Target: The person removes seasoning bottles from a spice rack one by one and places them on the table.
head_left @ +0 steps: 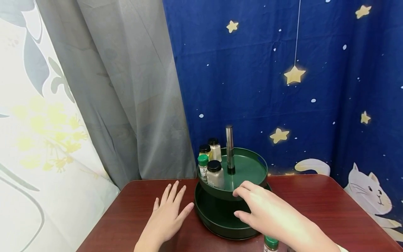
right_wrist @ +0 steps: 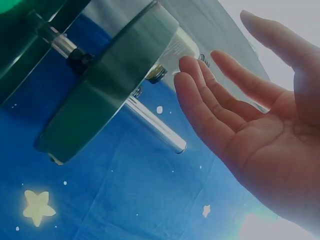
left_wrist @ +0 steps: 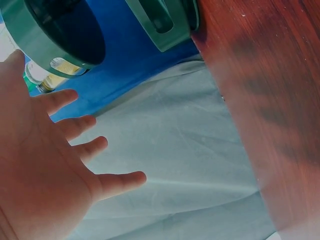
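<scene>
A dark green two-tier round organizer stands on the table, its upper tray (head_left: 248,168) joined to the lower tray (head_left: 217,217) by a metal post (head_left: 230,147). Grouped on the upper tray's left side are a front black-lidded spice jar (head_left: 215,176), a green-capped spice bottle (head_left: 203,168) and two more black-lidded jars (head_left: 216,149) behind. My left hand (head_left: 167,218), fingers spread, hovers left of the organizer and holds nothing. Bent loosely, the fingers of my right hand (head_left: 267,210) overlap the upper tray's front right rim in the head view; that palm holds nothing in the right wrist view.
Another green-capped bottle (head_left: 271,243) stands at the front, partly hidden below my right forearm. The reddish-brown table (head_left: 299,196) extends to both sides. Behind it hang a grey curtain (head_left: 126,105) and a blue star-patterned curtain (head_left: 252,87).
</scene>
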`<state>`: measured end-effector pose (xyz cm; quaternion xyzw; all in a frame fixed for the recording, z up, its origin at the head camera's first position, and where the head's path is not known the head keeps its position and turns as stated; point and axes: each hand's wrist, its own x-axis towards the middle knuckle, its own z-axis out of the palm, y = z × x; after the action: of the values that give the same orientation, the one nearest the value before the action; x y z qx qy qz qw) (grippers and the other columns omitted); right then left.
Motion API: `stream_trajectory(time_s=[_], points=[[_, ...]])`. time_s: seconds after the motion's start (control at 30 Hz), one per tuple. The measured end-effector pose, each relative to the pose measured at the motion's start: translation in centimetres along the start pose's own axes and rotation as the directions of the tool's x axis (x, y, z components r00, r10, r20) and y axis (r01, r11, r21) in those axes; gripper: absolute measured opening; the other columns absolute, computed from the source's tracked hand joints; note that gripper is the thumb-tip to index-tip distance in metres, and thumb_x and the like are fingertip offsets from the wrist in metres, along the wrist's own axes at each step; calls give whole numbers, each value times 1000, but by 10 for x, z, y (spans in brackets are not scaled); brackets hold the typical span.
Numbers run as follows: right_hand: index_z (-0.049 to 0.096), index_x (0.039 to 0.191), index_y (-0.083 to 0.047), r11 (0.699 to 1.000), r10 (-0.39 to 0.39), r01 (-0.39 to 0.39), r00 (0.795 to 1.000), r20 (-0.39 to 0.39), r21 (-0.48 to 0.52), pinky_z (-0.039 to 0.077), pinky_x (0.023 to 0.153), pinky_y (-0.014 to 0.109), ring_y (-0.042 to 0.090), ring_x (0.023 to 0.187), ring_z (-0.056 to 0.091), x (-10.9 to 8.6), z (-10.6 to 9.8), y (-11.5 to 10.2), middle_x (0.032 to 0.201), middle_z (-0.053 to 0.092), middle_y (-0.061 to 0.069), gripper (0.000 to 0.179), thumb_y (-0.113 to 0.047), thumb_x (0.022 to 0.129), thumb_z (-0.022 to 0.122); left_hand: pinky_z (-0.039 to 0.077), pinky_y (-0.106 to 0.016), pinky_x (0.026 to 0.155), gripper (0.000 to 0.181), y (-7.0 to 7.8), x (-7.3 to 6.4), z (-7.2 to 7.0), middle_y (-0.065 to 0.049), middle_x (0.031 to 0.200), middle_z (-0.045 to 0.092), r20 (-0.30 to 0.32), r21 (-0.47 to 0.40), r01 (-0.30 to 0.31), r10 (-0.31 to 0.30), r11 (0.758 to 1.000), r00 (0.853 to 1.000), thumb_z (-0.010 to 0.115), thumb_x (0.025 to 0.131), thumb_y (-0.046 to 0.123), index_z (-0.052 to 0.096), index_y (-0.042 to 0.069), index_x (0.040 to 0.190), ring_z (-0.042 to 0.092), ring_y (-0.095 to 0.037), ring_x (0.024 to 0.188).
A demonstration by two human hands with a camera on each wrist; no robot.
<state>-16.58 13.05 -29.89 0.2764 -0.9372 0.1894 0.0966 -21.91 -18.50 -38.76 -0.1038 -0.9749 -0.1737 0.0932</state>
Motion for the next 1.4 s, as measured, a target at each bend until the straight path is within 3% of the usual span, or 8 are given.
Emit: stream_trajectory(time_s=[0.3,0.5,0.67,1.07,1.4], points=[[68,136,-14,1000,13,-12,995,-102,10,63,90,36,15,108,70,22,-9,-13,129,67,2,48,-28,94,84,21,-82,121,85,0,1,1,-5,179,23,-2,4,-6,6,1000,1000,36,102,80,41,26,166,18,-37,167],[68,137,-11,999,-33,30,975,-221,-16,62,93,39,20,115,68,39,-6,-12,134,64,5,47,-23,94,84,21,-82,120,84,0,1,1,-5,179,24,-6,7,-6,6,1000,1000,36,102,80,41,26,166,18,-37,167],[66,139,-11,999,-41,37,963,-268,-22,62,97,44,27,121,66,50,-4,-8,141,60,11,49,-23,95,83,22,-82,120,85,1,2,2,-6,179,25,-5,11,-8,8,1000,1000,36,102,81,42,25,165,18,-37,167],[65,142,-11,1000,12,-11,973,-231,5,62,99,45,27,117,69,76,-5,-9,140,61,13,49,-28,98,79,20,-83,120,86,4,3,1,-6,179,24,16,0,0,0,1000,1000,36,100,82,42,26,166,17,-38,167],[66,143,-11,999,40,-38,985,-168,18,55,111,50,30,133,64,93,1,-12,143,66,12,52,-34,98,79,19,-83,120,88,9,3,4,-5,179,23,41,-15,4,-3,1000,999,36,99,84,41,27,166,15,-37,168]])
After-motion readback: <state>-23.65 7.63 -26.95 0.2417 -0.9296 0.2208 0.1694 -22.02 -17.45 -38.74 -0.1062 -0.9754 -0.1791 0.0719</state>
